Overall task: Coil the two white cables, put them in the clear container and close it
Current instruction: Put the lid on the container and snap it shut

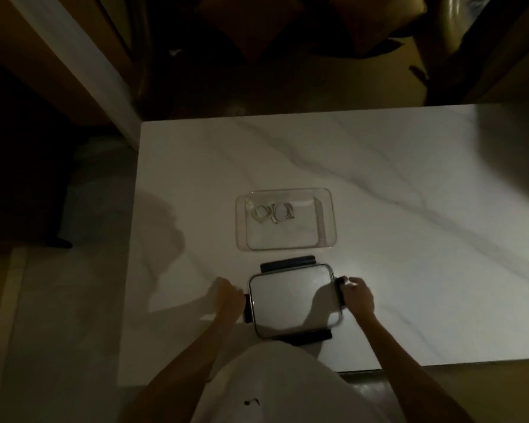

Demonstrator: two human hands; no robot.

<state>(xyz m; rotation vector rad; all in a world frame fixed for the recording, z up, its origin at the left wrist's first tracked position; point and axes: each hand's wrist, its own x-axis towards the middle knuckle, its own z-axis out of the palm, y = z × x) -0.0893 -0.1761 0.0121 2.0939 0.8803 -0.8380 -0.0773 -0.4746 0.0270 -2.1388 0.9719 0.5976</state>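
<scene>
A clear rectangular plastic container [327, 215] with rounded corners sits open on the white marble-patterned table [409, 178], a little above the middle of the frame. Inside it, in its upper left part, lie two small coiled white cables [272, 212], side by side and touching or nearly so; the dim light makes their ends hard to make out. The rest of the container's floor is bare.

Just below the container, apart from it, is the clear rectangular lid [293, 303] with a thin grey rim and dark latch flaps on all four sides. The left hand [226, 296] is curled closed around the dark flap on the lid's left edge, and the right hand [357, 293] is curled closed around the flap on its right edge, fingers wrapped over it. Whether the lid rests on the table or is lifted slightly cannot be told. Both bare forearms reach up from the bottom of the frame, either side of a white garment [287, 389]
</scene>
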